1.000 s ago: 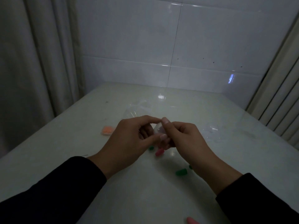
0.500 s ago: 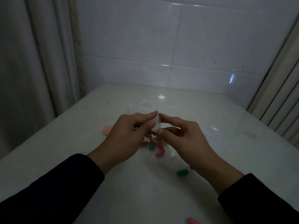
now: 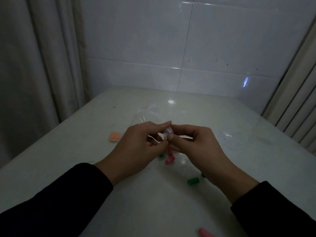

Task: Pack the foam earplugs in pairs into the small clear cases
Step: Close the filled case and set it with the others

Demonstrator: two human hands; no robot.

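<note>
- Between my two hands, up off the table (image 3: 89,168), sits one small clear case (image 3: 168,133). It is right in the middle, so both hands are just as near to it.
- My left hand (image 3: 136,147) pinches the case from the left side. The thumb and first finger are curled round it.
- My right hand (image 3: 198,144) pinches it from the right side, with the thumb low and the first finger on top. No fingers are spread wide.
- I can't tell if the case is open or snapped closed. It is see-through and the room is dim. I can't tell if anything is inside it either.
- Right under my hands lies a pink earplug (image 3: 169,159). It lies down flat, with its long way running from me toward the wall. My right hand is a bit nearer to it, I think.
- A green earplug (image 3: 193,180) lies closer to me, by my right wrist, with its long way going side to side. Another pink earplug (image 3: 205,233) peeks in at the bottom edge.
- Bits of green and red show under my fingers, but they are too hidden to name.
- An orange filled case (image 3: 114,136) rests to the left, well apart from my hands. It looks done.
- More clear plastic (image 3: 148,113) lies behind my hands, shiny and hard to see.
- Those plugs look soft and squishy, round like little bullets. I think they would roll easily. The case looks hard, smooth and slippery.
- I think the next job is to get a pair into this case.
</note>
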